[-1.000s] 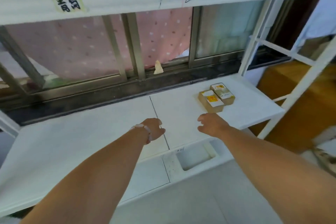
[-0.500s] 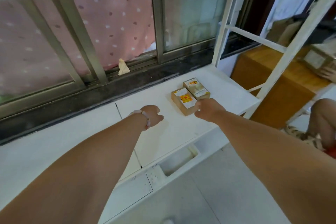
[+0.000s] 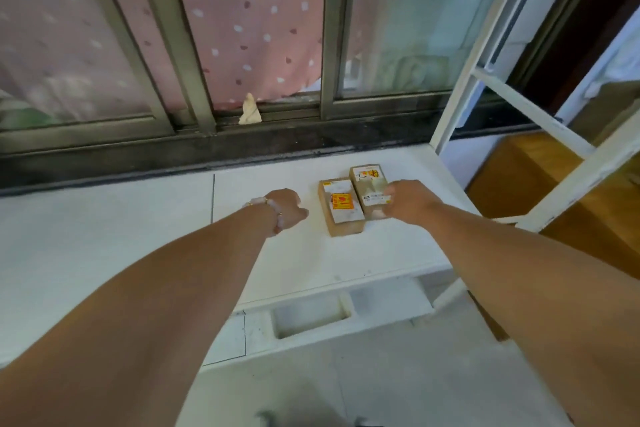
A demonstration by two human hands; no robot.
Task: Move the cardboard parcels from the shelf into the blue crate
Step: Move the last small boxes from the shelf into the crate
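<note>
- Two small cardboard parcels lie flat, side by side and touching, on the smooth white shelf [image 3: 138, 236], out toward its right end, at about 1 o'clock from the middle of the view.
- The left parcel [image 3: 341, 206] is a plain brown oblong with a white label and an orange-and-red sticker; its print is too small to read.
- The right parcel [image 3: 369, 189] carries white labels with dark scrawl and a barcode strip, not legible.
- The right hand [image 3: 408, 201] rests on the right parcel's near end, fingers curled over it; whether it truly grips I cannot tell.
- The left hand [image 3: 287, 206], a beaded bracelet [image 3: 268, 210] at the wrist, hangs loosely curled at 9 o'clock of the left parcel, holding nothing.
- Bare shelf stretches leftward; the white frame post [image 3: 460, 107] stands at 2 o'clock.
</note>
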